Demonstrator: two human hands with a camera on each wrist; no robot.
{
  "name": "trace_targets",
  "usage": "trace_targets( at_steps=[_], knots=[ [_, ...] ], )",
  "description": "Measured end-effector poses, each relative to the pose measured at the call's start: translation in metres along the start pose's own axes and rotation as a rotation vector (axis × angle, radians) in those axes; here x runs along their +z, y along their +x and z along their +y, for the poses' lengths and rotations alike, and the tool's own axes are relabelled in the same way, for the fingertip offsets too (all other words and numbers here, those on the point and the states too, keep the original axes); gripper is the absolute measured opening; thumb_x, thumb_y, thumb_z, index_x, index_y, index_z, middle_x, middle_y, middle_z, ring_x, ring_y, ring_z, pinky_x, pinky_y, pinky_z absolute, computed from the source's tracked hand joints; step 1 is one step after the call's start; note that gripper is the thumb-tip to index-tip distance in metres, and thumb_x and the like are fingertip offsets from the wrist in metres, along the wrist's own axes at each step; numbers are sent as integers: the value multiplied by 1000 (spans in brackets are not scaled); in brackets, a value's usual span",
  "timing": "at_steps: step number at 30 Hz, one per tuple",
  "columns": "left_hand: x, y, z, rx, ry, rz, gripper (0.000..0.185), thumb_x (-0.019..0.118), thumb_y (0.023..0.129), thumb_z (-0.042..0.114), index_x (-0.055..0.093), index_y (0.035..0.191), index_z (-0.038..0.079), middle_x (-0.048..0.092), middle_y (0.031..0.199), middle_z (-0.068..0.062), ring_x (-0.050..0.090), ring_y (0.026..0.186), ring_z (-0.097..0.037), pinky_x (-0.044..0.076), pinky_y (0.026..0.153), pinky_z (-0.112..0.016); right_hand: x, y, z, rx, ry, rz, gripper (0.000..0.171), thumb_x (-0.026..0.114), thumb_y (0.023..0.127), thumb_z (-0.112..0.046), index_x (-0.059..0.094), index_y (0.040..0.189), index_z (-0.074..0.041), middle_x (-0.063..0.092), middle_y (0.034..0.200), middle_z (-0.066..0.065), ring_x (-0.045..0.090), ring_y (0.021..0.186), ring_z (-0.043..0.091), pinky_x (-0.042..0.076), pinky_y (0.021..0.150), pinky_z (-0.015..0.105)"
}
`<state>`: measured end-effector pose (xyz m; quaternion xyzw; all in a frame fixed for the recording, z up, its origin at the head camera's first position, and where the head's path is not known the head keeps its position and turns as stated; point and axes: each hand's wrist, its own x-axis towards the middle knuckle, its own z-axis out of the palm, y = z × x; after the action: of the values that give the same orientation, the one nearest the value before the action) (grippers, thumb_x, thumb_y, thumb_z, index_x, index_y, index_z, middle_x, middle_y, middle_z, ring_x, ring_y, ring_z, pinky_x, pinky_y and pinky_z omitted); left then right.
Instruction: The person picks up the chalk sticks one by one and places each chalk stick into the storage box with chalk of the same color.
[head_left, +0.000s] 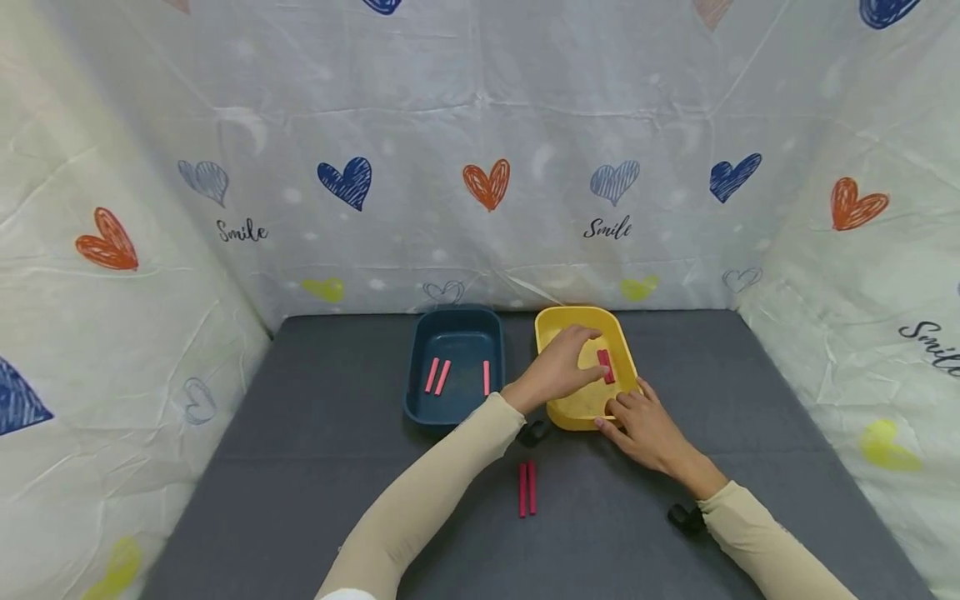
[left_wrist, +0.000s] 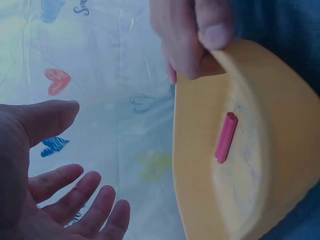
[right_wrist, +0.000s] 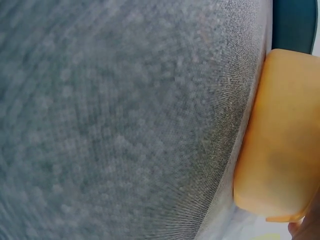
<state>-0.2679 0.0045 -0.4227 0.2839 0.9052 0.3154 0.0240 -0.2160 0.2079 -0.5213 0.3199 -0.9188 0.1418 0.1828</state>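
Note:
My left hand (head_left: 561, 365) hovers over the yellow tray (head_left: 543, 335), palm open and fingers spread (left_wrist: 75, 200), holding nothing. A red stick (head_left: 605, 366) lies on the tray's floor just beyond those fingertips; in the left wrist view the red stick (left_wrist: 226, 137) lies loose in the yellow tray (left_wrist: 200, 175). My right hand (head_left: 643, 423) grips the tray's near right rim, and the left wrist view shows its thumb (left_wrist: 214, 25) hooked over the edge. The right wrist view shows only the tray's outer wall (right_wrist: 280, 150) on the grey mat (right_wrist: 125, 115).
A dark blue tray (head_left: 417, 367) stands left of the yellow one and holds three red sticks (head_left: 442, 377). Two more red sticks (head_left: 527, 488) lie side by side on the grey mat (head_left: 315, 433) near me. Heart-printed sheets (head_left: 487, 183) wall in three sides.

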Motion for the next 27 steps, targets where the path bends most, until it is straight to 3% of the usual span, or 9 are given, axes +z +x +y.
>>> trace_targets(
  at_steps=[9, 19, 27],
  knots=[
    [-1, -32, -8, 58, 66, 26, 57, 67, 93, 38, 49, 141, 14, 51, 142, -4, 50, 130, -19, 44, 110, -36, 1, -1, -1, 15, 5, -8, 21, 62, 95, -34, 59, 83, -17, 56, 77, -2, 58, 81, 23, 27, 112, 63],
    [-8, -65, -15, 58, 21, 41, 57, 66, 93, 39, 50, 142, 14, 51, 143, -2, 48, 130, -20, 46, 109, -39, 1, 0, 0, 19, 4, -28, 21, 62, 96, -35, 60, 85, -17, 58, 78, -2, 59, 82, 23, 26, 113, 63],
    [-14, -96, -21, 36, 51, 74, 55, 69, 92, 36, 52, 140, 16, 51, 142, -2, 47, 131, -19, 45, 109, -41, -2, 1, 0, 44, -2, -52, 21, 62, 96, -35, 60, 86, -17, 59, 80, -1, 59, 85, 24, 25, 115, 61]
  ],
)
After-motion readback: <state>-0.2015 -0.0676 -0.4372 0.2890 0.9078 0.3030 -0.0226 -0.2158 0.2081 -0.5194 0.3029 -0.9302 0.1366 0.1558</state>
